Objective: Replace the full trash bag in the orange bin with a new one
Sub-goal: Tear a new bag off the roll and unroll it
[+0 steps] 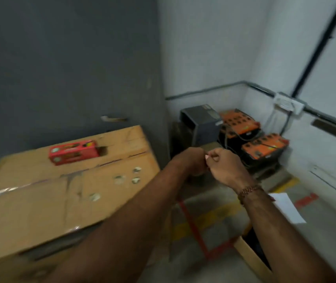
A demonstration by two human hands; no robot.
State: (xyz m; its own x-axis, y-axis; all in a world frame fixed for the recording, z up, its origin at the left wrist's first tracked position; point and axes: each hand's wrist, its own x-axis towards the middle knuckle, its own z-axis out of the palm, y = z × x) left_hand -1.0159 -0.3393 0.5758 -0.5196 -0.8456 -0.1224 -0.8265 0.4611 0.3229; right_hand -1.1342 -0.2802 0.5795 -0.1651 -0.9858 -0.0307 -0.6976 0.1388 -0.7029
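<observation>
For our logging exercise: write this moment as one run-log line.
left hand: curled, against right | right hand: curled, contents unclear | red packet: on brown cardboard box | orange bin: unseen

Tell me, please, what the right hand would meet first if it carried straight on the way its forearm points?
Most likely the left hand: the right hand already sits knuckle to knuckle against it. Beyond that, the line runs toward the dark grey cabinet in the corner, though the blur leaves depth unclear.

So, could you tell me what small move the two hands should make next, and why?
Probably draw the left hand and right hand apart: both fists meet in mid-air, the right pinching something small and pale, too blurred to name. No bin or trash bag is in view.
</observation>
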